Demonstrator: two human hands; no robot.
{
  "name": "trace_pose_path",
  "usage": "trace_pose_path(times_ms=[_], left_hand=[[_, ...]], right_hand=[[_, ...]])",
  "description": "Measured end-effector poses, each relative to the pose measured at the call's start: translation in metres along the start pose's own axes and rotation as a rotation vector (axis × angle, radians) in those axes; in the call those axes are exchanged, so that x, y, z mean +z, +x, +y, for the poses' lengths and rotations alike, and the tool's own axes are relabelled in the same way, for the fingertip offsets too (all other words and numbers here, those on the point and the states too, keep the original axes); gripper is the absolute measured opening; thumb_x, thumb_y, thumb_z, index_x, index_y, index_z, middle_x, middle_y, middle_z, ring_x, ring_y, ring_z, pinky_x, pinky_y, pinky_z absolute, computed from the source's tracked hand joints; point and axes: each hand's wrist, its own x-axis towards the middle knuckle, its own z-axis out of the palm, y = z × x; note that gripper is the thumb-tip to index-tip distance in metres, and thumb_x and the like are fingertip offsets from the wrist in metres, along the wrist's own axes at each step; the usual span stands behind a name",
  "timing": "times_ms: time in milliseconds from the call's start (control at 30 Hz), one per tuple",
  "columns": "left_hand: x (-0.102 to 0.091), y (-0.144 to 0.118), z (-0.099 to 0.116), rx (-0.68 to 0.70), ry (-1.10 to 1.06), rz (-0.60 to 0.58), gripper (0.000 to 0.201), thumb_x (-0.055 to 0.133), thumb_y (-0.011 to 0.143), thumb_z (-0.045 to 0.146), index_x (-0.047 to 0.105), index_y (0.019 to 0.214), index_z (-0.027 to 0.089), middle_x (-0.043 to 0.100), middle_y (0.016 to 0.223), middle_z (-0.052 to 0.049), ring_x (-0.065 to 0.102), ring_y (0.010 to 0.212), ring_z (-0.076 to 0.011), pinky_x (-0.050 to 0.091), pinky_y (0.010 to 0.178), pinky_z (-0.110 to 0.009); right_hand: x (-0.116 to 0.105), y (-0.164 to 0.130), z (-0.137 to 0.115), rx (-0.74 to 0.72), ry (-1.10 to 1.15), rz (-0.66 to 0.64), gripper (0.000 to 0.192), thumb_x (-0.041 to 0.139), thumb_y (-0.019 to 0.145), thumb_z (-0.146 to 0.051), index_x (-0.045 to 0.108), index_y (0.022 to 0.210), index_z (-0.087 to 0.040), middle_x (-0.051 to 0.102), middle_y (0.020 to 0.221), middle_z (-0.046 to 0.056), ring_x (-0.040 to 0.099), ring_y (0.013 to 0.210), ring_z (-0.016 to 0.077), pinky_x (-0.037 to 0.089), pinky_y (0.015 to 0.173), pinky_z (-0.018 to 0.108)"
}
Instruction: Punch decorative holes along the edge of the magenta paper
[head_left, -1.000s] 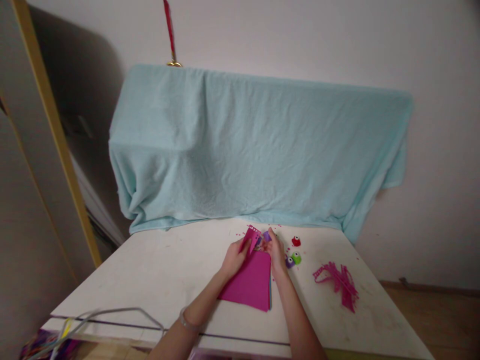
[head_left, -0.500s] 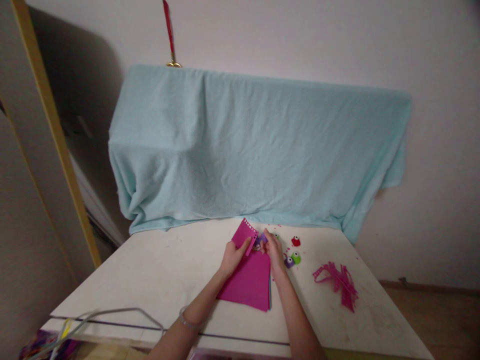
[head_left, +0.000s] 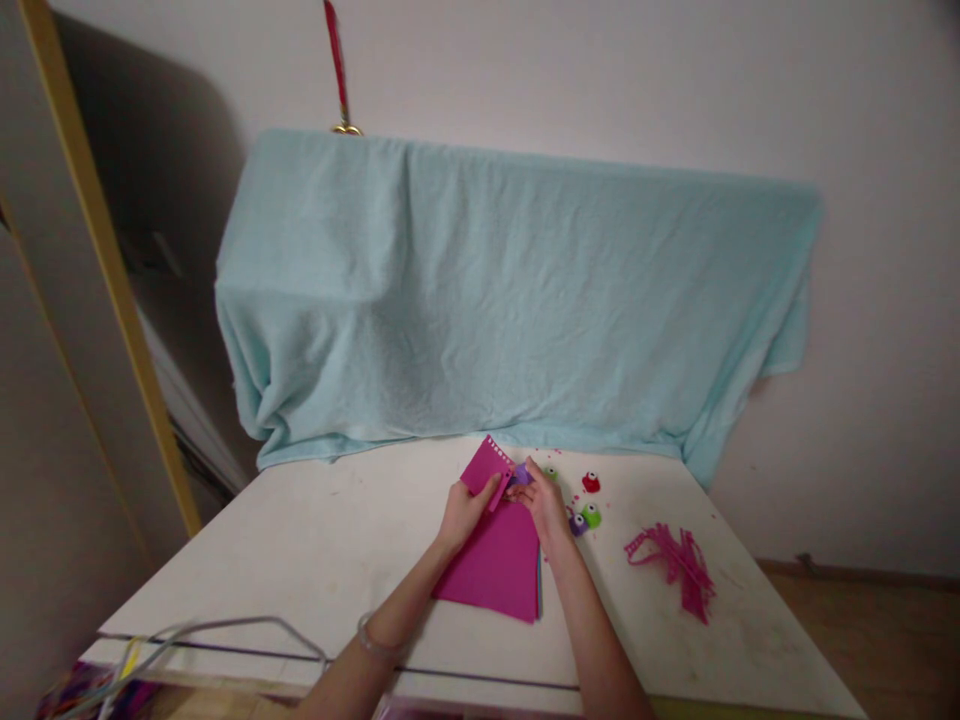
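My left hand pinches a small pink foam piece with a row of punched holes along its far edge, lifted above a stack of pink foam sheets on the white table. Just to its right, my right hand grips a small purple punch set against the edge of that piece. Both hands nearly touch at the fingertips. A blue sheet edge shows under the pink stack on the right.
Small red, green and purple punches lie right of my hands, with tiny pink bits around. A pile of pink strips sits further right. A light-blue towel drapes something behind. Cables lie at the near-left edge.
The pink piece in my left hand has turned from edge-on to flatter and moved slightly left. My right hand with the purple punch has shifted a little left toward it.
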Motion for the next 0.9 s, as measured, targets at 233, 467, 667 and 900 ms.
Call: trace_pose_path(times_ms=[233, 467, 667, 900], left_hand=[[0.000, -0.003, 0.010, 0.009, 0.011, -0.034, 0.043, 0.054, 0.082, 0.051, 0.068, 0.088, 0.011, 0.071, 0.082, -0.008, 0.063, 0.073, -0.0198, 0.048, 0.066, -0.026], [0.000, -0.003, 0.008, 0.028, 0.043, -0.088, 0.044, 0.056, 0.082, 0.051, 0.066, 0.097, 0.010, 0.070, 0.087, -0.009, 0.062, 0.075, -0.0203, 0.046, 0.066, -0.026], [-0.001, -0.005, 0.010, -0.038, 0.046, -0.096, 0.047, 0.051, 0.084, 0.054, 0.067, 0.081, 0.009, 0.066, 0.067, -0.007, 0.058, 0.063, -0.0185, 0.043, 0.058, -0.025], [-0.001, -0.004, 0.012, -0.034, -0.010, -0.013, 0.050, 0.047, 0.085, 0.055, 0.066, 0.093, 0.009, 0.068, 0.078, -0.009, 0.060, 0.073, -0.0212, 0.045, 0.063, -0.027]], right_hand=[[-0.001, 0.001, 0.000, -0.007, -0.028, 0.027, 0.034, 0.073, 0.066, -0.046, 0.066, 0.078, -0.015, 0.068, 0.067, 0.006, 0.061, 0.052, 0.0160, 0.048, 0.053, 0.028], [0.000, 0.001, -0.001, -0.028, -0.033, 0.058, 0.036, 0.073, 0.066, -0.049, 0.064, 0.074, -0.016, 0.067, 0.064, 0.005, 0.060, 0.052, 0.0167, 0.046, 0.050, 0.027], [-0.002, 0.003, 0.001, -0.041, -0.033, 0.035, 0.036, 0.071, 0.067, -0.050, 0.064, 0.076, -0.016, 0.066, 0.064, 0.005, 0.061, 0.053, 0.0172, 0.045, 0.051, 0.027], [-0.003, 0.003, 0.001, -0.039, -0.018, 0.016, 0.036, 0.071, 0.069, -0.049, 0.065, 0.079, -0.014, 0.067, 0.065, 0.006, 0.060, 0.052, 0.0158, 0.045, 0.052, 0.027]])
